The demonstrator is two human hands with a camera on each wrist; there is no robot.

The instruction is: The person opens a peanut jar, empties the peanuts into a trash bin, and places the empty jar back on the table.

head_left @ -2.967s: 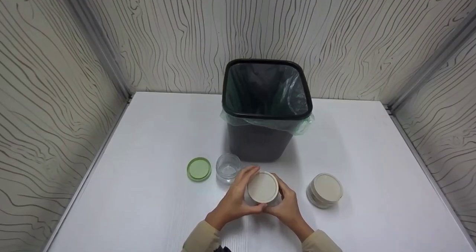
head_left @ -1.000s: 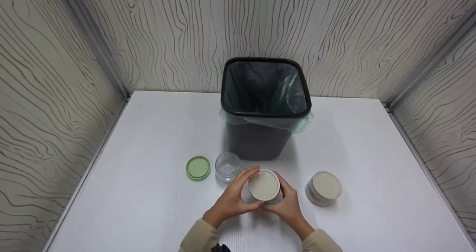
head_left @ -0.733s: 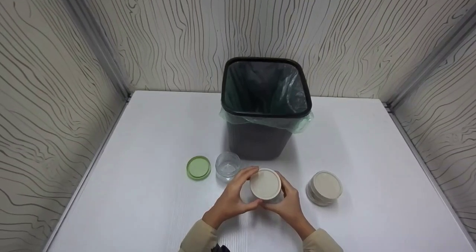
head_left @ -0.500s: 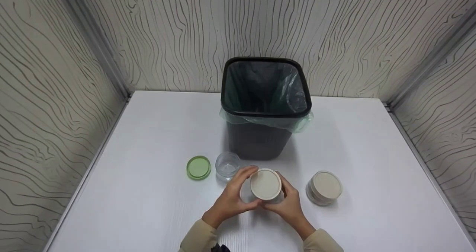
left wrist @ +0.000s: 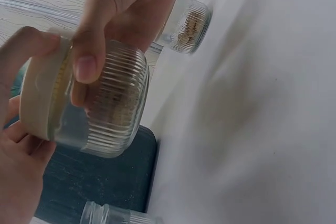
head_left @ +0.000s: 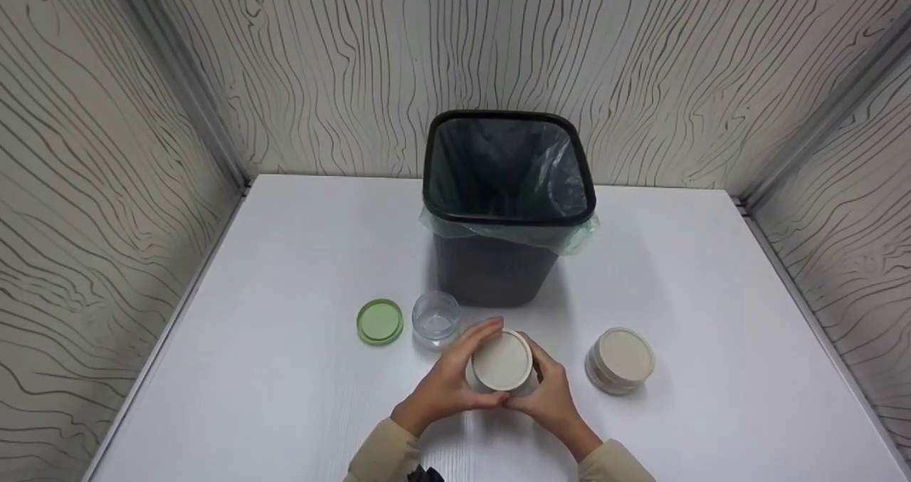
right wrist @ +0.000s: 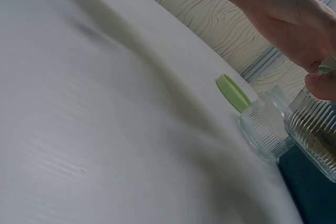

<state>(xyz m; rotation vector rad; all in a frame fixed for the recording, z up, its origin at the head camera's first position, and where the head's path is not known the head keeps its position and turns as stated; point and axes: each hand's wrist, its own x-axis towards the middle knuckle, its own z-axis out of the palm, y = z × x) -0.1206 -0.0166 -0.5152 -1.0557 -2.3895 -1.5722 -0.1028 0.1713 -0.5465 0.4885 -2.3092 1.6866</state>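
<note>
A ribbed glass jar [left wrist: 118, 100] with a beige lid [head_left: 502, 359] is held between both hands above the white table. Brown crumbly stuff shows through its glass in the left wrist view. My left hand [head_left: 445, 389] grips around the lid, its fingers curled over the rim. With thumb and fingers, my right hand [head_left: 551, 396] holds the glass body. Just beyond the left hand stands a lidless clear glass jar [head_left: 435, 318], beside a green lid [head_left: 380, 322] lying on the table. A second beige-lidded jar [head_left: 620, 361] stands to the right, brown bits inside.
Behind the hands stands a dark bin [head_left: 495, 272] lined with a thin green bag [head_left: 562, 236]. Wood-patterned panels [head_left: 341, 69] enclose the white table [head_left: 299, 254] at the back and sides.
The held jar shifted slightly away and right, then came back toward me and left over the last half second, both hands moving with it. The other jars, green lid and bin stayed put.
</note>
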